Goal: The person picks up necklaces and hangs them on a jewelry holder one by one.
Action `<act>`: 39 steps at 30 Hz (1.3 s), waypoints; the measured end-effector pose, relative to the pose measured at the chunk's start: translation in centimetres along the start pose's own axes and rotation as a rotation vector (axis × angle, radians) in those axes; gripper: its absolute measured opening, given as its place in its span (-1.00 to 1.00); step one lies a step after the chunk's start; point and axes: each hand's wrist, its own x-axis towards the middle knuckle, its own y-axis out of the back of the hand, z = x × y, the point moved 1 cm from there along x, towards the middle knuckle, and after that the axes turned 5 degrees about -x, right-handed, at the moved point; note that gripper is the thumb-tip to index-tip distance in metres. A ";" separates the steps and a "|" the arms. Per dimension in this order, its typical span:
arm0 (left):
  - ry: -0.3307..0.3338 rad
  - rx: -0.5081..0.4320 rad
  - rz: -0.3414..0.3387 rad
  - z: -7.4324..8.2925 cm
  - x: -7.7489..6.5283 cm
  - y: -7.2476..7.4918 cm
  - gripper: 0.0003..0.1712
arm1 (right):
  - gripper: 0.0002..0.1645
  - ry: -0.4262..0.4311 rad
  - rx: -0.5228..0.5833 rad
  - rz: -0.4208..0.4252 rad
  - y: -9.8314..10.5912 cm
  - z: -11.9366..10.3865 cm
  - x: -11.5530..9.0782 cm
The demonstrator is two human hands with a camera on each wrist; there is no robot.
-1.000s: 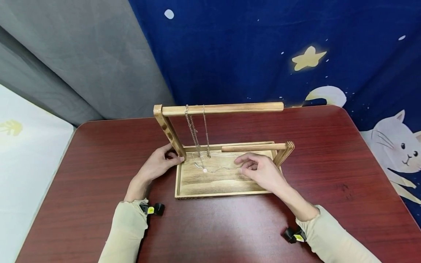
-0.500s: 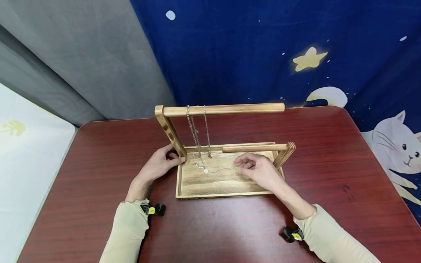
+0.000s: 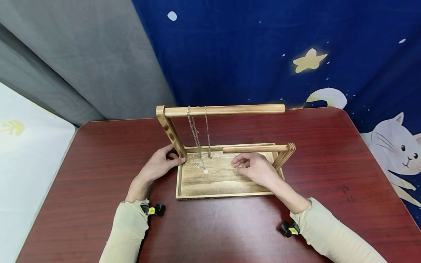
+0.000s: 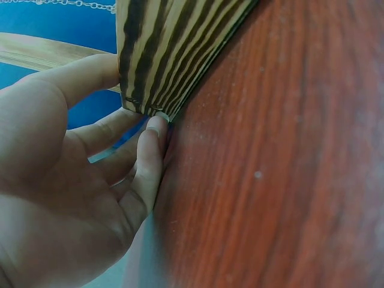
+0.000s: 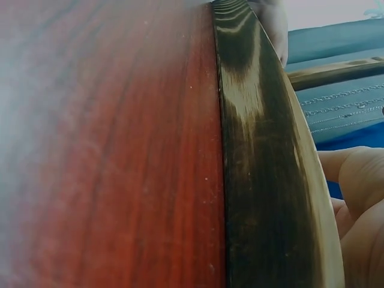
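Observation:
A wooden jewelry stand [image 3: 213, 188] has a tray base, a tall post with a long top bar, and a shorter bar on the right. My left hand [image 3: 158, 164] grips the tray's left back corner beside the tall post; in the left wrist view, thumb and fingers lie around that striped wooden corner. Over the right part of the tray is my right hand [image 3: 254, 166], fingers bent. Its fingertips meet a thin silver necklace [image 3: 205, 171] with a round pale pendant, spread on the tray. Whether they pinch the chain is too small to tell.
Several chain necklaces [image 3: 194, 133] hang from the left half of the top bar. The short bar [image 3: 254, 148] passes just behind my right hand. The stand sits on a dark red wooden table [image 3: 108, 153], with curtains [image 3: 223, 51] behind.
My right hand has moved slightly left over the tray along the chain. The left hand keeps its place at the corner. The hanging necklaces look the same.

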 end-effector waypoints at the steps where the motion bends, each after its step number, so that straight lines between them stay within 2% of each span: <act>1: 0.000 0.004 0.001 0.0 0.0 0.0 -0.37 | -0.79 0.005 0.002 -0.009 0.0 0.0 0.1; 6: -0.004 0.013 0.004 -0.2 0.1 0.1 -0.40 | -0.80 0.001 -0.003 -0.029 -0.1 -0.2 0.2; 25: -0.010 -0.003 0.002 0.1 0.0 0.0 -0.51 | -0.81 -0.036 0.005 -0.018 -0.6 0.2 0.7; 33: -0.076 -0.071 0.002 -0.1 0.1 0.0 -0.31 | -0.82 -0.037 -0.042 0.004 -1.1 -0.1 0.9; 39: -0.078 -0.064 -0.006 0.0 0.2 0.1 -0.30 | -0.83 -0.064 -0.079 0.011 -1.3 -0.4 1.0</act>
